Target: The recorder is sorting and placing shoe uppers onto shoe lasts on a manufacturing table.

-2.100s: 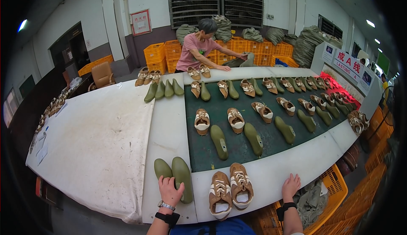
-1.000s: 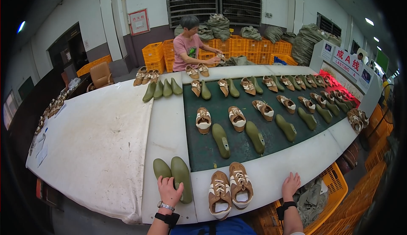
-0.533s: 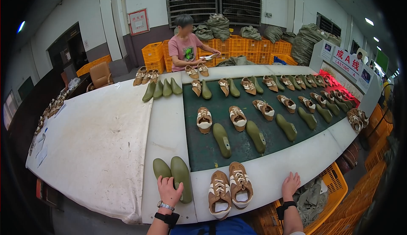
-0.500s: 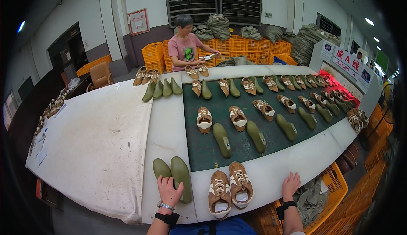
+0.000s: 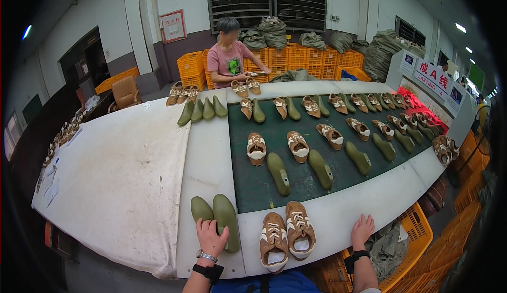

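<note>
Now — L hand [image 5: 210, 236] flat on green lasts [image 5: 216, 216] | R hand [image 5: 362, 229] flat, table edge [image 5: 338, 229]

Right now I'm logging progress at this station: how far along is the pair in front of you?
Laid out: the brown shoe uppers sit side by side on the white ledge. In hand: the left hand rests on the two green lasts; the right hand lies flat on the ledge. Left: the uppers are empty, lasts not yet inside.
</note>
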{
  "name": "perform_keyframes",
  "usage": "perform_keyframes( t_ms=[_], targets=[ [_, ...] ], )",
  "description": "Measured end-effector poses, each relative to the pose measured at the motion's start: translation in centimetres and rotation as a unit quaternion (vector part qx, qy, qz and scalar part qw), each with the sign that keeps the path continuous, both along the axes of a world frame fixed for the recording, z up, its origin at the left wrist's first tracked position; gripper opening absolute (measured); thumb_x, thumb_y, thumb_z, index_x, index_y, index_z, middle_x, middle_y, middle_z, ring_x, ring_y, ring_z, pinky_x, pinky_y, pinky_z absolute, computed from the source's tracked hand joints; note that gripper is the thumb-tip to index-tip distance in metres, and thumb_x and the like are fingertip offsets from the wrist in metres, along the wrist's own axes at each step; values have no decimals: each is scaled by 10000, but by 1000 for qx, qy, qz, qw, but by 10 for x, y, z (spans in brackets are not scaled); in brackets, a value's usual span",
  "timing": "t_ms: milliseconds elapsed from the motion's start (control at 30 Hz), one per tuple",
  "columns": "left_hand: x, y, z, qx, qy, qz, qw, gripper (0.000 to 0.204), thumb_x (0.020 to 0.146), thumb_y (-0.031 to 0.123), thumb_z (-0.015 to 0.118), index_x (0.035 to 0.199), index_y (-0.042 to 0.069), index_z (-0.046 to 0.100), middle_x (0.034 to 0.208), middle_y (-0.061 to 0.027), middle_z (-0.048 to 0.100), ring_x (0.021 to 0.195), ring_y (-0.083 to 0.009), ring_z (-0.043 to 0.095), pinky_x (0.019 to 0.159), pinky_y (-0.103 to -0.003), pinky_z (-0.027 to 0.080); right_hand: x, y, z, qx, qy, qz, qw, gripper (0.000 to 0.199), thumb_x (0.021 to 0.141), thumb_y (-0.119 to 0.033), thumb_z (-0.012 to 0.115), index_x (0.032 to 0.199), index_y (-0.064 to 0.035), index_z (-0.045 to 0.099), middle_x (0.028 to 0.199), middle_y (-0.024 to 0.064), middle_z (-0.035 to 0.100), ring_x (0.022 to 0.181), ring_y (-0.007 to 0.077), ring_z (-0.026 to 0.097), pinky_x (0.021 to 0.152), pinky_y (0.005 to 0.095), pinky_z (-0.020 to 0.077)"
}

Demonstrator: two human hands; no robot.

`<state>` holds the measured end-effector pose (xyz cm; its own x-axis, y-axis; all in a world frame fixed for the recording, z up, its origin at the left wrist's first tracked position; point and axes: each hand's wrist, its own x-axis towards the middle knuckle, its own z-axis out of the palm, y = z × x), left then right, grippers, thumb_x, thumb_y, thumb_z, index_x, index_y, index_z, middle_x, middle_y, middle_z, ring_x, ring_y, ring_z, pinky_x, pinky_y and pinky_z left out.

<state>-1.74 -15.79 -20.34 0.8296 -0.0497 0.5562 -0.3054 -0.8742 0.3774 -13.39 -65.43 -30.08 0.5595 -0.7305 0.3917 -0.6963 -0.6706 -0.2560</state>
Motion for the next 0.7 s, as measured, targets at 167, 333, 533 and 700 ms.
perform_keyframes(
  t_ms=[167,333,533,700],
  targets=[
    [-1,1,1,-2,-3,1,1000,404,674,273,689,923,-39,626,950,-180,566,1042,-388,455,979,-477,345,0,4,2,3,-1,1,1000,333,850,-174,514,1173,-106,557,1322,158,415,1235,348,360,1019,500,274],
    [0,4,-1,2,-10,-3,1000,406,673,273,689,922,-40,624,947,-179,562,1032,-385,460,981,-478,344,0,6,2,6,1,0,1000,336,849,-172,513,1175,-103,558,1322,159,416,1236,351,360,1018,504,273],
    [0,5,0,0,-10,-5,1000,405,674,274,688,924,-38,625,944,-179,560,1039,-387,455,980,-479,344,1,8,2,4,0,1,1000,337,848,-170,511,1174,-98,559,1320,159,416,1237,351,359,1019,504,271],
    [3,8,-2,0,-6,-2,1000,409,676,278,687,928,-38,624,952,-180,560,1044,-389,452,978,-477,345,3,11,5,11,4,1,1000,337,850,-170,510,1175,-97,558,1323,160,412,1240,349,355,1019,503,271]
  ],
)
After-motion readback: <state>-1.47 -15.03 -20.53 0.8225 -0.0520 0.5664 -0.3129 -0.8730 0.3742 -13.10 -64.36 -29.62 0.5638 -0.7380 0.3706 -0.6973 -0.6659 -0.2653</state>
